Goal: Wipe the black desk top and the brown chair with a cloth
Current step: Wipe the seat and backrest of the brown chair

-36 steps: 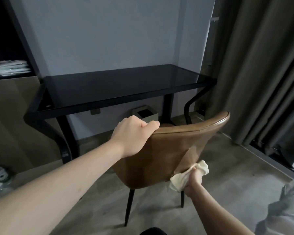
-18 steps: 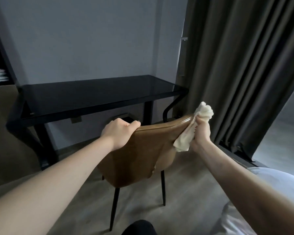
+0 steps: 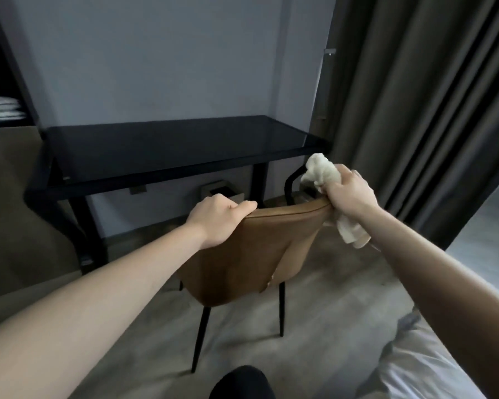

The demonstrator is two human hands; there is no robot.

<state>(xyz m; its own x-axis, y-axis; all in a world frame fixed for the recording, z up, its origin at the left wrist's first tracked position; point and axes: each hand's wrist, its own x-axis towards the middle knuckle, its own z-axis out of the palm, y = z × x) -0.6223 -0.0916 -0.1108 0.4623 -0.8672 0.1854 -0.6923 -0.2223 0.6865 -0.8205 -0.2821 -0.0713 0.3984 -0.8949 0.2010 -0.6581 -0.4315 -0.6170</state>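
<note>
A: Where do things stand?

B: The chair point(image 3: 251, 254) sits at the centre of the frame, its back toward the camera. The left hand point(image 3: 216, 223) is curled over the left end of the top edge, fingers closed round the rim. The right hand point(image 3: 349, 197) is at the right end of that edge, fist closed on the cloth point(image 3: 320, 171), which bunches out above the hand and hangs in a tail below it.

A: And the desk point(image 3: 170, 148)?

B: Behind the chair, across the middle of the frame, its top bare. I can't tell from here whether it has been wiped.

A: What could go wrong?

B: The cloth is wadded, so little of it meets the leather; a pass along the edge may leave streaks or miss the seam. The loose tail could drag on the chair's side or slip out of the fist.

A: The chair itself?

B: It stands on thin legs. Pushing hard at one corner might tip or swivel it if the left hand lets go. The curtain point(image 3: 415, 110), right of frame, hangs near the right hand, so a wide sweep could catch it.
</note>
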